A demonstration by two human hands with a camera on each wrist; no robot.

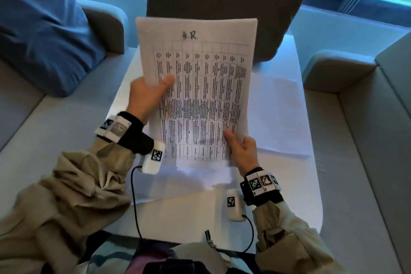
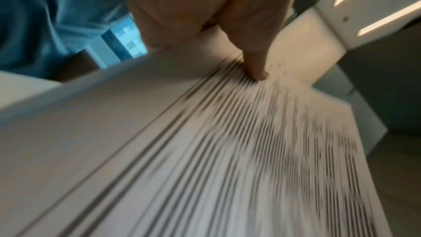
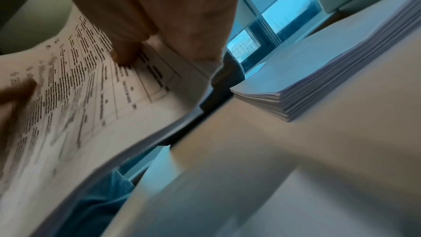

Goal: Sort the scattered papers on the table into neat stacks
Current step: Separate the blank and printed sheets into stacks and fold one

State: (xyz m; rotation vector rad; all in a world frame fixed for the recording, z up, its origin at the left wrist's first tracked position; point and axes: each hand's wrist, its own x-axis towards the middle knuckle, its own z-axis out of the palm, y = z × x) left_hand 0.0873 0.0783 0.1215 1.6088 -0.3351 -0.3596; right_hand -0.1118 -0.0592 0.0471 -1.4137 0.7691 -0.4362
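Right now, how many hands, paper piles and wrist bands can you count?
Hands: 2, the left hand and the right hand, both gripping the held bundle of papers.
Paper piles: 3, the held bundle, the stack on the table's right and the loose sheets under the bundle.
Wrist bands: 2, left and right.
Total: 7.
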